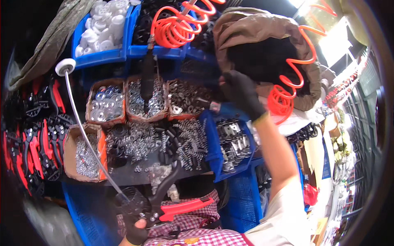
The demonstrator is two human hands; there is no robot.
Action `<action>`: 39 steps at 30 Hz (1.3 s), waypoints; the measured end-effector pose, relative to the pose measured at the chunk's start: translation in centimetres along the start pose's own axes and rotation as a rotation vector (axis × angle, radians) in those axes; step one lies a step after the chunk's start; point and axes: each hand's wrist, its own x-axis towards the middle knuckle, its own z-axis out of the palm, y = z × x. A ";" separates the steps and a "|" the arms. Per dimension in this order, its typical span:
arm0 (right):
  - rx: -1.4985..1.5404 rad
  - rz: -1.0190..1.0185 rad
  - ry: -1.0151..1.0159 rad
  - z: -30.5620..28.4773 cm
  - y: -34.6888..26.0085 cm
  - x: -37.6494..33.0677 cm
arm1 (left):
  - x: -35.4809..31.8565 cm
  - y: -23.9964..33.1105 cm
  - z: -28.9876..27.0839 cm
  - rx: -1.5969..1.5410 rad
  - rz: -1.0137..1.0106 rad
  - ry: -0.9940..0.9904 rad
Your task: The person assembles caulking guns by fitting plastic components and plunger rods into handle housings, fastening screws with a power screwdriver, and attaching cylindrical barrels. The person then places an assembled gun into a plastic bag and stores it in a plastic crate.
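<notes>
Low in the view, my left hand (pixel 136 233), in a black glove with a bare fingertip showing, grips pruning shears (pixel 186 207) near their pivot. One handle is red, the other black, and they spread apart to the right. Just above that hand is a clear, round plastic piece (pixel 133 200), where a thin white rod ends. My right hand (pixel 243 95), black-gloved too, is stretched far forward beside the mouth of a brown cloth sack (pixel 262 30). Its fingers are curled; whatever they hold is hidden. Near its wrist hangs an orange coiled hose (pixel 280 100).
Cardboard boxes (pixel 85 158) of small metal parts stand on the bench, with loose springs (pixel 191 141) among them. A blue bin (pixel 234 143) holds metal pieces. Behind, another blue bin (pixel 102 55) carries white caps. A black driver (pixel 147 78) hangs centrally. Red-and-black shears (pixel 35 151) pile up left.
</notes>
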 end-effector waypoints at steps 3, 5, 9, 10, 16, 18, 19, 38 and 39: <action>-0.513 -0.239 -0.157 5.9 9.7 1.9 | 0.2 -2.9 -1.6 0.048 0.029 -0.129; -0.525 -0.092 -0.441 6.5 7.9 3.3 | 0.2 -2.4 -0.7 0.066 0.028 -0.021; -0.645 -0.136 -0.503 9.1 18.6 4.7 | 1.1 -4.4 -0.2 -0.001 0.009 -0.057; -0.658 -0.116 -0.527 8.9 17.9 4.9 | 1.5 -4.4 0.4 0.040 0.024 -0.038; -0.496 -0.285 -0.267 4.4 15.8 2.9 | 1.7 -3.9 0.2 0.249 -0.064 0.018; -0.440 -0.291 -0.245 2.5 16.2 1.3 | 2.1 -4.2 0.1 0.275 -0.013 0.057; -0.358 -0.317 -0.221 1.8 15.3 0.6 | 2.3 -3.7 0.6 0.253 0.048 0.093; 1.379 0.324 -1.004 1.8 -17.7 -18.0 | 2.0 -4.2 -0.7 -0.159 -0.004 -0.002; 1.383 0.314 -1.022 3.0 -17.6 -18.3 | 1.7 -4.7 -0.7 -0.246 0.092 0.033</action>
